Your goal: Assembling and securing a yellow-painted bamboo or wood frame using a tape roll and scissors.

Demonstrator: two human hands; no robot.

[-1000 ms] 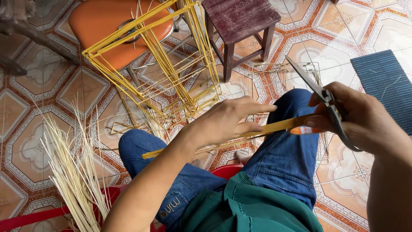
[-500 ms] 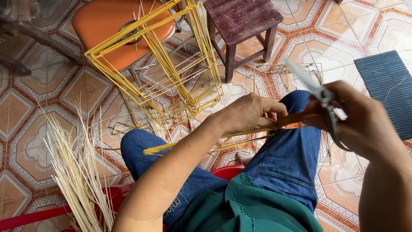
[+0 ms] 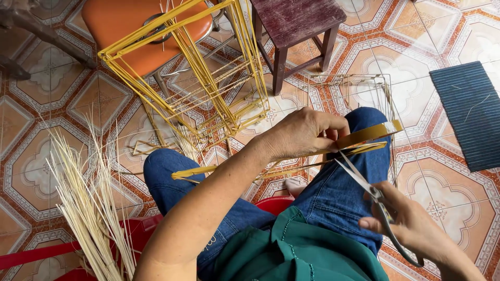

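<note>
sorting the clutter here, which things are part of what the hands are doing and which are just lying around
In use:
left hand
yellow strip
right hand
scissors

Lying about:
yellow frame
loose sticks
orange stool
wooden stool
blue mat

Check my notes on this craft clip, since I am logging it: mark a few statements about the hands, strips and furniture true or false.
1. The left hand grips a bundle of thin yellow bamboo strips. True.
2. The right hand holds a hammer. False: it holds metal scissors.
3. The scissor blades are open. True.
4. The dark wooden stool lies on its side. False: it stands upright.
5. A yellow strip frame stands before the orange chair. True.
</note>
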